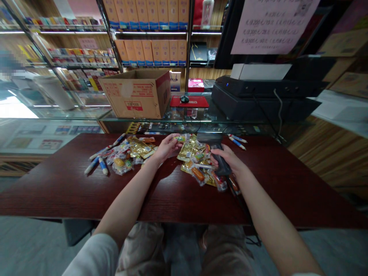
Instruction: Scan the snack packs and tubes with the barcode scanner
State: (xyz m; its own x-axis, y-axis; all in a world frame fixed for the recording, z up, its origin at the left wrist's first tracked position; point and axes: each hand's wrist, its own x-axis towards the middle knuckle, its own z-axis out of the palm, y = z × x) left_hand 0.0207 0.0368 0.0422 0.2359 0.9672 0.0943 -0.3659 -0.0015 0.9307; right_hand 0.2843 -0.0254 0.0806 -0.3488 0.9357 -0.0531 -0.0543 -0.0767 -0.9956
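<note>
My right hand is closed round the grip of a dark handheld barcode scanner, whose head points away over a pile of snack packets. My left hand pinches a small colourful packet at the pile's far edge. A second heap of gold and clear snack packets lies to the left. Both heaps rest on a dark red wooden table.
Several blue and white pens lie left of the packets, and more pens at the far right. Behind stand a glass counter, a cardboard box, a black register and shelves of boxes. The scanner's cable drops off the near edge.
</note>
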